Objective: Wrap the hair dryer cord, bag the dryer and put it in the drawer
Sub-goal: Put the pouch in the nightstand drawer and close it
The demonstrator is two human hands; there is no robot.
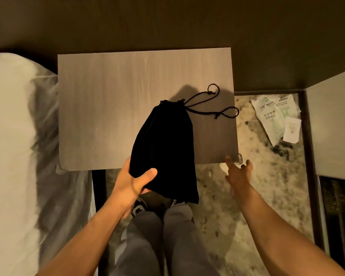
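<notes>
- Head view: your left hand (134,183) grips the lower end of the black drawstring bag (164,148), cinched shut, above the nightstand top's (112,108) front edge.
- Your right hand (238,173), fingers spread and empty, reaches toward the nightstand's front right corner, beside a small knob (240,157).
- White bedding (10,136) lies left; crumpled papers (276,116) litter the floor right.

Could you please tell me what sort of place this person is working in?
Probably a hotel bedroom: a bed with white bedding sits beside a wooden nightstand, over patterned carpet. The left hand holds a black drawstring bag.
</notes>
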